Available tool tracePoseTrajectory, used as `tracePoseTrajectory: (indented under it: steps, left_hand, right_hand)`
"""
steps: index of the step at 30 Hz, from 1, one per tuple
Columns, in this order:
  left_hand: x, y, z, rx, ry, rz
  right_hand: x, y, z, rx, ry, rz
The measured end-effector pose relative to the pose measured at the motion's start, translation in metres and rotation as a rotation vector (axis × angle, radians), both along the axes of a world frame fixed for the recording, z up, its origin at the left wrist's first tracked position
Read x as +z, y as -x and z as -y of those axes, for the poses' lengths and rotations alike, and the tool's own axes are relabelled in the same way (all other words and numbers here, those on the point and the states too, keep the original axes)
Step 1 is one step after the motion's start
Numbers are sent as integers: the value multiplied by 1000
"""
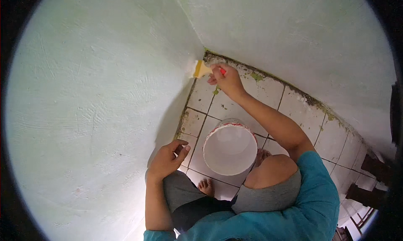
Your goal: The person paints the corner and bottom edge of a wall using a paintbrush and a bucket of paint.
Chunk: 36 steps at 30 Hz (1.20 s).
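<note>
My right hand (226,79) grips the handle of a flat paintbrush (203,70), whose yellow head and bristles meet the foot of the left wall (104,93) near the corner. Part of a red handle end shows between the fingers. My left hand (170,156) hangs over my knee beside that wall, fingers loosely curled and holding nothing. Between my feet, a white plastic bucket (230,149) stands on the floor; its rim is smeared with red and white. Pale liquid, apparently paint, is visible inside it.
White floor tiles (239,107) with dark joints bear green and dark stains. A second pale wall (299,42) meets the left one at the corner, with a dirty, crumbling strip along its base. Dark brown furniture legs (366,195) stand at the lower right.
</note>
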<state>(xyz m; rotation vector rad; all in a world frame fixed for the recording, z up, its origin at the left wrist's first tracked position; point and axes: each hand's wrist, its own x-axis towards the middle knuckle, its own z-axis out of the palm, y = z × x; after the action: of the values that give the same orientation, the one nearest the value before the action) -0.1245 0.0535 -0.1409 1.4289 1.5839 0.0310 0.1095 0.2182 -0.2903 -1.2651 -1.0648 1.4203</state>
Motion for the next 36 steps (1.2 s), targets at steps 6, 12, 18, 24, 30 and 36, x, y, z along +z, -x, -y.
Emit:
tracePoseTrajectory:
  steps: [6, 12, 18, 24, 30, 36]
  left_hand:
    - [0, 2, -1, -15, 7, -7]
    - [-2, 1, -5, -65, 23, -6]
    - [0, 0, -5, -49, 38, -25]
    - [-5, -1, -9, -66, 36, 1]
    - [-8, -1, -10, -94, 38, -26]
    - [-6, 2, -8, -71, 39, -28]
  right_hand:
    - [54, -32, 9, -64, -92, -237]
    - [-10, -15, 12, -7, -3, 119]
    - [-9, 1, 7, -15, -19, -63]
    - [-10, -22, 7, -59, -1, -93]
    - [-35, -2, 9, 26, -52, 151]
    - [0, -15, 9, -62, -86, -187]
